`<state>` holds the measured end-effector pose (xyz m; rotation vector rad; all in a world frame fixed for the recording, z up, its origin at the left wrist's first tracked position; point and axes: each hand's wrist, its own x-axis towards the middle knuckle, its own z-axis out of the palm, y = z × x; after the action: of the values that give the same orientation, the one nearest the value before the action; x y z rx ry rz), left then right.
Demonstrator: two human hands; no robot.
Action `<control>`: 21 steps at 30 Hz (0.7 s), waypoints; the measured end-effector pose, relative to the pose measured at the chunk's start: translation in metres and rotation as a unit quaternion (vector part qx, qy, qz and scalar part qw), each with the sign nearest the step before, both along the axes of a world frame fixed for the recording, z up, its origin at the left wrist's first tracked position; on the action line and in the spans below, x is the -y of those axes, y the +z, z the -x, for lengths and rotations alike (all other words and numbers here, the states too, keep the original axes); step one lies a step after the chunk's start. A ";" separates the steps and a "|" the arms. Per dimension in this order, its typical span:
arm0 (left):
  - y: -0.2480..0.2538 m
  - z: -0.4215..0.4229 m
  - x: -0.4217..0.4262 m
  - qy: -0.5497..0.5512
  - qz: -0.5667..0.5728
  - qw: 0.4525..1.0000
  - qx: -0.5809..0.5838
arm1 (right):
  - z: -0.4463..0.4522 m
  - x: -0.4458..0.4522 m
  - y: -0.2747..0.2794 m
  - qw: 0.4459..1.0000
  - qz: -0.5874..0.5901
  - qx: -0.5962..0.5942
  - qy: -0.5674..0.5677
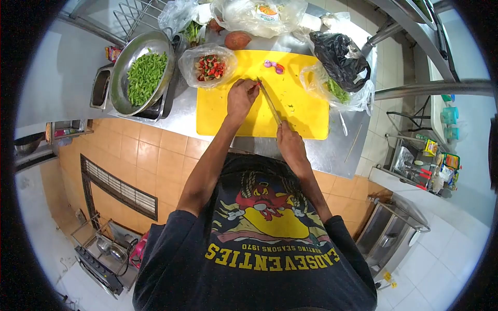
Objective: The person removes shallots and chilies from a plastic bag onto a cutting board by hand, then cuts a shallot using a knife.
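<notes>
My right hand point(291, 144) is closed round the handle of a knife point(270, 102), whose blade points away from me over the yellow cutting board point(228, 119). Near the knife's tip my left hand point(243, 98) pinches a small red piece point(258, 83), too small to name surely. Beyond it on the board lie a few small purple-red shallots point(274, 66). A clear plastic bag point(187, 66) of chopped red and pale pieces stands at the board's far left corner. Tiny green scraps dot the board.
To the left, a large metal pan point(117, 85) holds chopped green beans point(147, 78). Behind the board are a brown root vegetable point(237, 40) and plastic bags point(244, 18). A black bag point(340, 59) and greens point(338, 90) lie at right, by a metal rail point(430, 91).
</notes>
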<state>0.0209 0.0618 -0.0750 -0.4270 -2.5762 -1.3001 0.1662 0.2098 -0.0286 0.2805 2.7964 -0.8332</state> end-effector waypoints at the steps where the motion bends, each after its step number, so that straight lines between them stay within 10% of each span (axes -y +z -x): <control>1: -0.001 0.000 0.000 0.000 0.000 1.000 0.001 | -0.001 0.001 -0.004 1.000 -0.006 -0.010 -0.003; 21: -0.008 0.004 -0.003 0.008 0.000 1.000 -0.012 | 0.026 0.013 -0.010 1.000 0.013 -0.010 -0.017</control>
<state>0.0166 0.0652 -0.0827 -0.4172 -2.5547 -1.2834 0.1403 0.1965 -0.0381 0.3190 2.8053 -0.8833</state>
